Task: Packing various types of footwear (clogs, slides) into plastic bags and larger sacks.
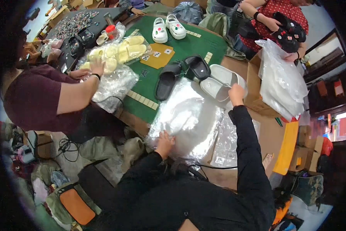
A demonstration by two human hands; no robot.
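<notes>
Head view: clear bag lies on desk. Left hand rests on bag's near-left edge, fingers bent; can't tell if gripping. Right hand, fingers curled, touches pale slides by bag's far-right side; grip unclear. Black slides sit far-left.

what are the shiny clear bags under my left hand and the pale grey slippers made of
Clear, flat, glossy bags: probably thin plastic film, given glare and wrinkles. Pale grey wide-strapped slippers: perhaps moulded foam or rubber, matte, by their thick, smooth edges.
</notes>
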